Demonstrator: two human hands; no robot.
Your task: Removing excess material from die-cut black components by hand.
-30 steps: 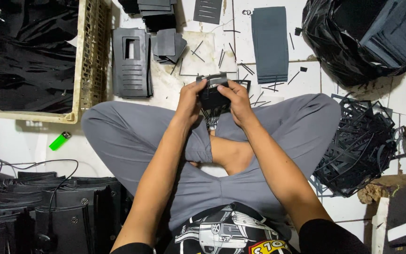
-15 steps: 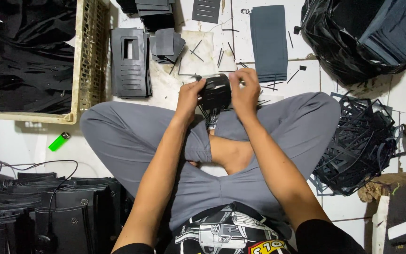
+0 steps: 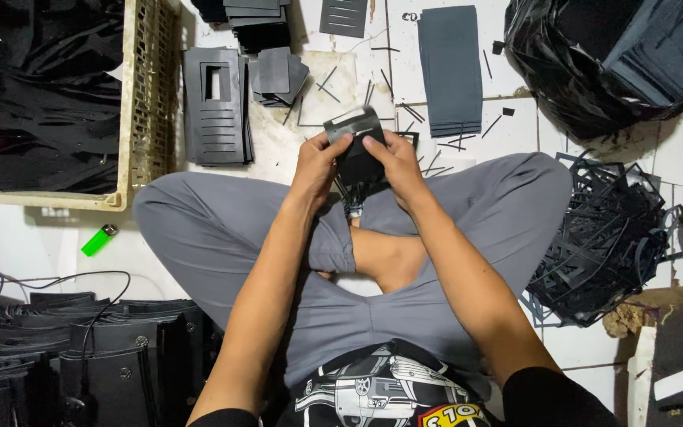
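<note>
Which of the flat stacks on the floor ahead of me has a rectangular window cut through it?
The dark grey slotted stack beside the yellow crate; the taller blue-grey stack is solid.

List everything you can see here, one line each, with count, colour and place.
black piece: one, black, held in both hands above the lap
crate: one, beige, upper left, filled with black material
cut-out sheets: one stack, dark grey, beside the crate
grey strips: one stack, top centre
bag: one, black, upper right
offcuts: one heap, black, right
lighter: one, green, left floor
left hand: on the piece
right hand: on the piece
</note>
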